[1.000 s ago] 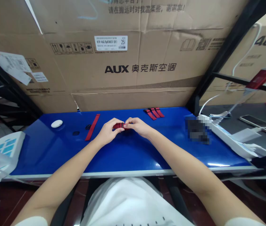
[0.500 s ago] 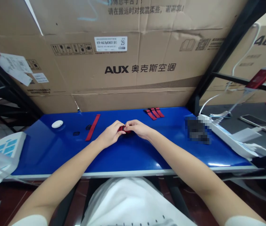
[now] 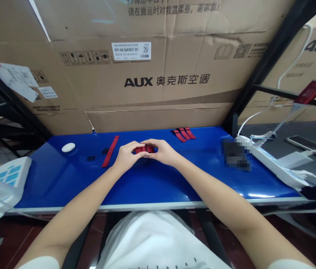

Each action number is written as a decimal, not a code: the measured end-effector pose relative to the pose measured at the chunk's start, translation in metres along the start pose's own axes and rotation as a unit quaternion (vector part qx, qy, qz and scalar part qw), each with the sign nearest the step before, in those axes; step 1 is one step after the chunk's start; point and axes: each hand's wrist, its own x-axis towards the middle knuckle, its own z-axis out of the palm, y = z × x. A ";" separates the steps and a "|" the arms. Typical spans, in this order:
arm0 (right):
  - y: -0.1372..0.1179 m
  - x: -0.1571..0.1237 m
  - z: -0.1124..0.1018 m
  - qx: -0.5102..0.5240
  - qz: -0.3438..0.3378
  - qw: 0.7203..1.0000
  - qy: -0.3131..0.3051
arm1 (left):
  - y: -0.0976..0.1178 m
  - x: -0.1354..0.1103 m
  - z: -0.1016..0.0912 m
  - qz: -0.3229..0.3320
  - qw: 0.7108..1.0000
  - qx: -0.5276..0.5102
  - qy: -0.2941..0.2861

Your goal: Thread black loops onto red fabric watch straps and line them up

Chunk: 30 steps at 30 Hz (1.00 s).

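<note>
Bridging both hands [image 3: 127,154]: red strap [image 3: 140,150]

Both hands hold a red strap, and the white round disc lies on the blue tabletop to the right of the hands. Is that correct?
Not quite: the head view shows the white round disc to the left of the left hand and right hand. It does lie on the blue tabletop, and both hands hold a red strap.

Behind the blue table [image 3: 146,190] there stands a big cardboard panel [image 3: 90,86], which bears a white label [image 3: 131,51]. One white round object [image 3: 68,147] lies on the table's left part, and at right a phone [image 3: 302,143] rests upon a dark surface [image 3: 298,129]
</note>
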 end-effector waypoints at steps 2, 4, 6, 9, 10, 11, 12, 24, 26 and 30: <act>0.000 0.000 0.002 -0.020 -0.001 1.000 0.018 | 0.001 0.000 -0.001 0.000 1.000 0.005 0.016; 0.000 0.000 0.003 -0.021 0.003 0.999 0.034 | 0.002 0.000 -0.001 0.008 1.000 0.009 0.025; 0.001 0.000 0.005 -0.008 0.007 0.999 0.048 | 0.002 -0.001 -0.002 0.022 0.999 0.014 0.035; 0.001 0.001 0.008 0.015 0.017 0.997 0.070 | 0.004 -0.001 -0.002 0.042 0.997 0.027 0.051; 0.001 0.002 0.009 0.017 0.023 0.997 0.076 | 0.005 -0.001 -0.002 0.047 0.997 0.033 0.056; 0.001 0.002 0.010 0.016 0.028 0.996 0.081 | 0.006 -0.001 -0.002 0.050 0.996 0.039 0.061; 0.001 0.002 0.010 0.013 0.032 0.996 0.082 | 0.007 -0.001 -0.002 0.051 0.996 0.045 0.065; 0.003 -0.001 -0.001 -0.004 0.011 0.997 0.071 | 0.004 0.001 -0.003 -0.176 0.968 -0.180 0.008; 0.005 -0.001 -0.001 -0.019 0.007 0.996 0.081 | 0.001 0.001 0.000 -0.226 0.942 -0.246 0.007; 0.006 -0.002 -0.001 -0.078 0.012 0.994 0.078 | -0.001 0.002 0.004 -0.258 0.921 -0.293 0.007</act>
